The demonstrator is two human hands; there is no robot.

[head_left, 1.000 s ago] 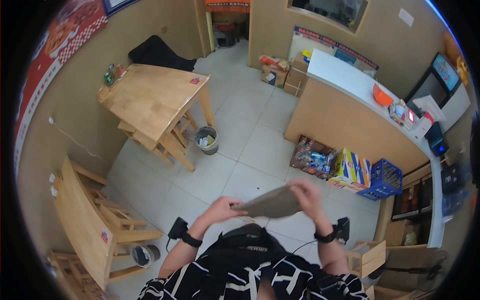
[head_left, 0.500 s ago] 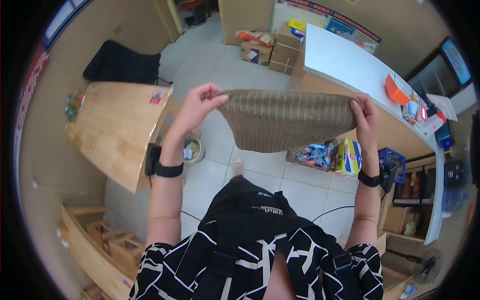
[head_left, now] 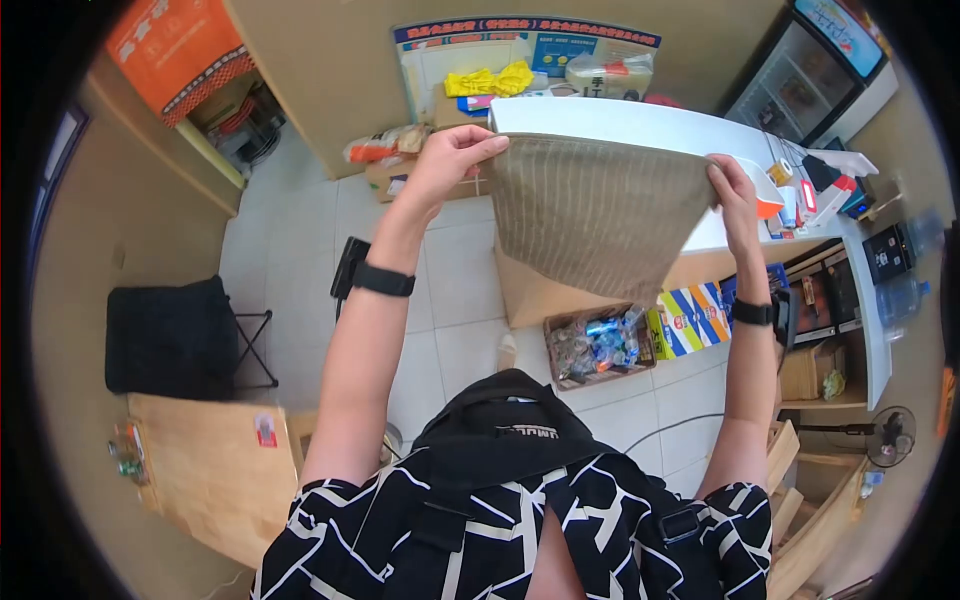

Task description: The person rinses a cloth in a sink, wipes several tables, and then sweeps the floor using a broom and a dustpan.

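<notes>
A brown striped cloth (head_left: 600,210) hangs stretched out in front of me, held up by its two top corners. My left hand (head_left: 447,168) pinches the left corner between thumb and fingers. At the right corner, my right hand (head_left: 735,200) has its fingers closed on the edge. The cloth's lower part drapes down in front of the white-topped counter (head_left: 560,118) and hides part of it. Each of my wrists wears a black strap with a small device on it.
A crate of bottles (head_left: 598,345) and a colourful box (head_left: 690,320) stand on the floor below the cloth. An orange bowl (head_left: 768,197) sits on the counter. To the left are a wooden table (head_left: 215,470) and a black folding chair (head_left: 170,335). A fan (head_left: 888,436) stands at right.
My view has turned and moved toward the counter. Both hands still hold the cloth, which has risen in view and now hangs longer, overlapping the counter.
</notes>
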